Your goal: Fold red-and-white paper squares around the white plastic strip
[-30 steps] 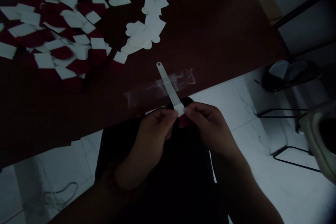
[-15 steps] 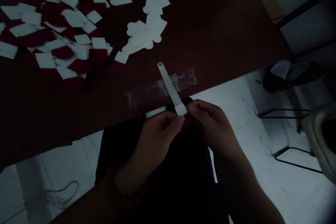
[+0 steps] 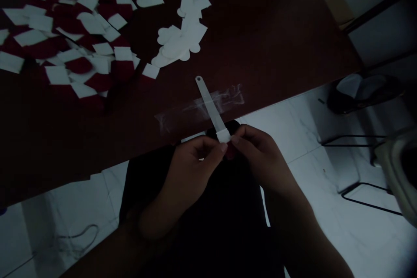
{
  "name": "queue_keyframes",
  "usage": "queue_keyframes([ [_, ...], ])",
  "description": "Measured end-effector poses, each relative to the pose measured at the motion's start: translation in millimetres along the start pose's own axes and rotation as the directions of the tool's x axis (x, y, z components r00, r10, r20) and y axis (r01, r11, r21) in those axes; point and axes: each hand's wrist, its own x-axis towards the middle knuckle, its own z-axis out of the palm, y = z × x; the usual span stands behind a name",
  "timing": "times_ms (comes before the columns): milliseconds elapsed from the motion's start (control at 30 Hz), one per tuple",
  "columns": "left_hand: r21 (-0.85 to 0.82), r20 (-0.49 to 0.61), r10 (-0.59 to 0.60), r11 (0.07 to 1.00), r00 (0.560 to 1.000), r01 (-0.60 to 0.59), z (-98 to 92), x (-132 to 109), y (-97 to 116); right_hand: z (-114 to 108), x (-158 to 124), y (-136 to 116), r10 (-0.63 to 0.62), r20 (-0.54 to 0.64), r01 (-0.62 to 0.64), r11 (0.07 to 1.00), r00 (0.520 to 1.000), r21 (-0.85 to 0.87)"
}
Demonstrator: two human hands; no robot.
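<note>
Both hands meet just below the near edge of a dark brown table [image 3: 267, 39]. My left hand [image 3: 192, 171] and my right hand [image 3: 260, 158] pinch the near end of a narrow white strip [image 3: 210, 104] with a small hole at its far tip. The strip slants up and left over the table edge. A small red piece [image 3: 230, 151] shows between my fingertips, mostly hidden. Under the strip lies a clear plastic sleeve [image 3: 198, 108] flat on the table.
Several white paper squares and red felt pieces [image 3: 65, 39] are scattered over the table's far left. A pile of white cut-out shapes [image 3: 182, 34] lies behind the strip. A dark stool [image 3: 361, 91] and metal frames stand on the white tiled floor at right. The scene is dim.
My left thumb and fingers have shifted slightly on the strip's near end; the strip has barely moved. Nothing else has changed.
</note>
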Motion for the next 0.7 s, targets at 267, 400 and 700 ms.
queue_keyframes([
  [267, -0.121, -0.115, -0.007, 0.993, 0.993, -0.007, 4.9, 3, -12, -4, 3, -2, -0.005, 0.037, 0.006, 0.999, 0.999, -0.037],
  [400, -0.167, -0.041, -0.068, 0.984, 0.997, 0.06, 5.4, 1, -17, -9, 4, -3, -0.04, 0.051, 0.042, 0.998, 0.998, -0.038],
  [700, -0.074, -0.023, 0.009, 0.997, 1.0, -0.011, 5.1, -1, -9, -7, 1, -5, -0.021, 0.099, 0.03, 0.995, 0.995, -0.091],
])
